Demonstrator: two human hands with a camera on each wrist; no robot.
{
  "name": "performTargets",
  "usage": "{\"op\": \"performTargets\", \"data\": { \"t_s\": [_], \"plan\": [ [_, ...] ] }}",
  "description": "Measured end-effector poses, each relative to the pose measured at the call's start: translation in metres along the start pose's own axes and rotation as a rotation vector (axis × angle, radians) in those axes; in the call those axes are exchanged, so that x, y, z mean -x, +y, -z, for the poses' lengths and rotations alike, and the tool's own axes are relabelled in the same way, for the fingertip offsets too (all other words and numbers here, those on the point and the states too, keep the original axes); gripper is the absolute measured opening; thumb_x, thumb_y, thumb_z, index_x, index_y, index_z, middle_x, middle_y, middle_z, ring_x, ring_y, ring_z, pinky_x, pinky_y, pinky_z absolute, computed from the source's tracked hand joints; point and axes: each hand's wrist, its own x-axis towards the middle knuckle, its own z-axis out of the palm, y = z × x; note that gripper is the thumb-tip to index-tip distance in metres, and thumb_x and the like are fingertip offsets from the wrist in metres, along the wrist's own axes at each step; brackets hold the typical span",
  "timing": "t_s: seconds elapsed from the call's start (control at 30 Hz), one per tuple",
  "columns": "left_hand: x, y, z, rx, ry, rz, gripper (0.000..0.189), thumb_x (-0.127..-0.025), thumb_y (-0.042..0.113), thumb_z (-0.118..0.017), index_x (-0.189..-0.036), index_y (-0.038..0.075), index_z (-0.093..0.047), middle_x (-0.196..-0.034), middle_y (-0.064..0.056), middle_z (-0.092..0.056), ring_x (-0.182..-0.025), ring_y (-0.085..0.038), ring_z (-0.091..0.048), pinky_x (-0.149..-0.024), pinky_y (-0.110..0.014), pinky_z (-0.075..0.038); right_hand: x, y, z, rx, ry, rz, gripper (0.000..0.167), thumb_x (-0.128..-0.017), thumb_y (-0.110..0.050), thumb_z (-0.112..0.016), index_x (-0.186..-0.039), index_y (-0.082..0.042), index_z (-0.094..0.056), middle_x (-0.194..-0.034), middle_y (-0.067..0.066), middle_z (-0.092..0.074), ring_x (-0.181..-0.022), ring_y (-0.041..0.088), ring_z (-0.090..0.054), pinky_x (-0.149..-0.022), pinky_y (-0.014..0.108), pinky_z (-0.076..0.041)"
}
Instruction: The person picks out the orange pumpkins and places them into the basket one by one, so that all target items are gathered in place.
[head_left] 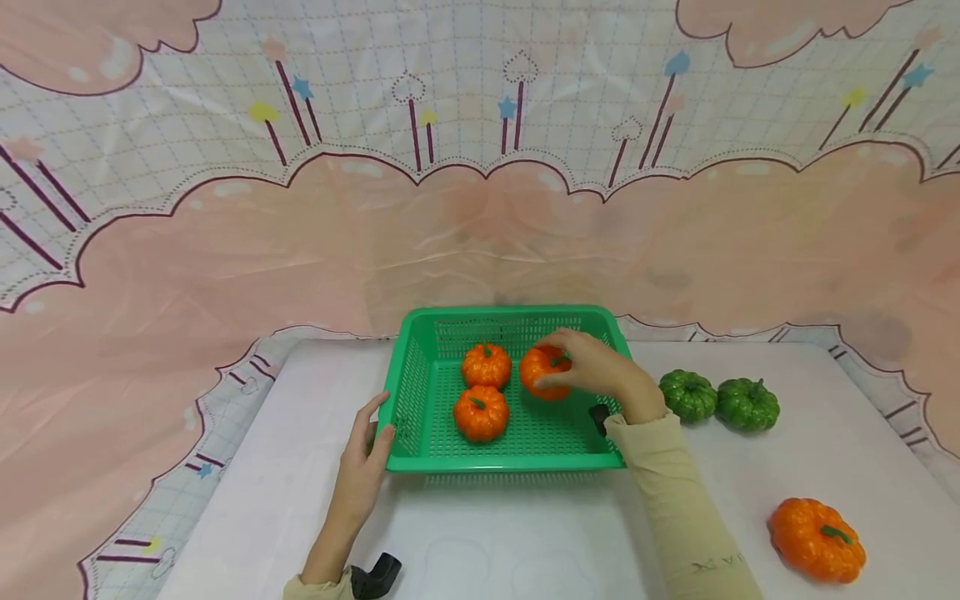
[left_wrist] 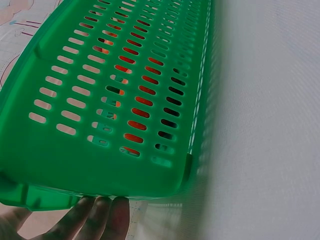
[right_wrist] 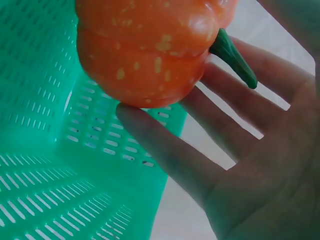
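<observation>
By the left edge of the basket [head_left: 506, 464], your left hand [head_left: 362, 462] touches it, thumb and fingers apart; a push could skid it. Mid-basket, two pumpkins [head_left: 481, 415] could roll if bumped. Toward the far right corner, your right hand [head_left: 592, 367] holds a third pumpkin [head_left: 537, 368]; a slack fingertip grip could drop it among them.

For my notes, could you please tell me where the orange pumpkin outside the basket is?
In the head view, the orange pumpkin lies on the table at lower right, below the two green pumpkins.
</observation>
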Motion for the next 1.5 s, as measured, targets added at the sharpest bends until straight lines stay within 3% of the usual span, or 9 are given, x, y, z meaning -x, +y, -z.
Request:
{"op": "performTargets", "data": {
  "t_s": [0.77,1.5],
  "plan": [
    [0.001,0.0,0.0,0.008,-0.005,0.0,0.046,-0.108,0.026,-0.043,-0.153,0.023,-0.035,-0.137,-0.028,-0.053,-0.127,-0.043,-0.053,-0.097,-0.061,-0.043,-0.025,0.001,-0.007,0.083,-0.069,-0.022,0.056,-0.087,-0.03,-0.078,-0.132,-0.002,-0.061,-0.135,0.016,-0.058,-0.119,0.032,-0.056,-0.102,0.047,-0.044],
    [0.0,0.001,0.0,0.008,-0.004,0.004,0.046,-0.108,0.027,-0.043,-0.153,0.026,-0.035,-0.13,-0.024,-0.059,-0.12,-0.037,-0.058,-0.093,-0.052,-0.045,-0.044,0.006,-0.016,0.13,-0.091,-0.079,0.055,-0.084,-0.022,-0.081,-0.129,0.0,-0.062,-0.132,0.016,-0.059,-0.119,0.031,-0.055,-0.103,0.045,-0.044]
  ]
}}
